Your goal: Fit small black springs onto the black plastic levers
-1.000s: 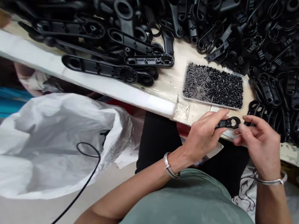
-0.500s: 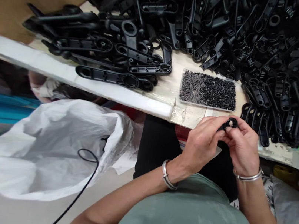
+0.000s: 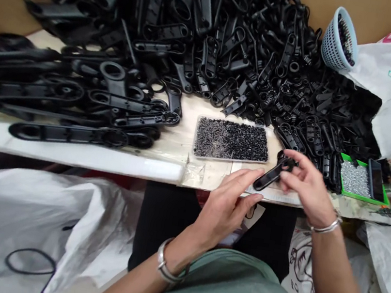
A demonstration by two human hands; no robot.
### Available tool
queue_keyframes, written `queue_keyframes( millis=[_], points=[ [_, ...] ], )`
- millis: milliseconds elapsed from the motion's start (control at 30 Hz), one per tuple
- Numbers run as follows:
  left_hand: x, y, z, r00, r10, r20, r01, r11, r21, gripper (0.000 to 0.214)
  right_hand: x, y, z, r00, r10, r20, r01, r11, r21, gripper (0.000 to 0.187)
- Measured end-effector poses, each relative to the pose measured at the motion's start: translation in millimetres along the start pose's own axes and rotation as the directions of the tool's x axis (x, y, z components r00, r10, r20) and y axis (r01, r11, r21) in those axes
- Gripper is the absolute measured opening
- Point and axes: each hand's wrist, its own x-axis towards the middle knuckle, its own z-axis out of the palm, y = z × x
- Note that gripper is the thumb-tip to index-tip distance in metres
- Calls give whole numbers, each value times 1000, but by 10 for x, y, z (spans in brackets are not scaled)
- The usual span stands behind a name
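Note:
A black plastic handle piece (image 3: 267, 178) with a ring at one end lies slanted over the table's front edge. My right hand (image 3: 304, 190) grips its ring end between thumb and fingers, which partly cover the ring. At the lower end of the piece, my left hand (image 3: 225, 205) has its thumb and fingers apart; whether the fingertips touch it, I cannot tell. Just beyond my hands sits a clear tray (image 3: 230, 159) of tiny grey and black parts. Similar black handle pieces (image 3: 292, 139) lie to the right of the tray.
A large heap of black plastic parts (image 3: 209, 55) covers the back. Longer black handles (image 3: 68, 135) lie at left. On the right are a green tray (image 3: 360, 196) of small silvery pieces and a blue basket (image 3: 331, 44). A white sack (image 3: 103, 221) stands open below left.
My hands have moved apart, and the black handle piece now shows lengthwise at the table edge. The left hand has loosened its fingers. The view has swung to the right.

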Motion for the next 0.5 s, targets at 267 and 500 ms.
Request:
queue_keyframes(
  millis=[267, 500],
  points=[
    [82, -182, -396, 977, 9, -215, 48, 965, 257, 22, 629, -380, -867, 985, -172, 0, 136, 774, -618, 57],
    [53, -300, -586, 954, -2, -299, 115, 925, 362, 18, 1127, -472, -484, 954, -188, 233, 295, 463, -836, 53]
  ],
)
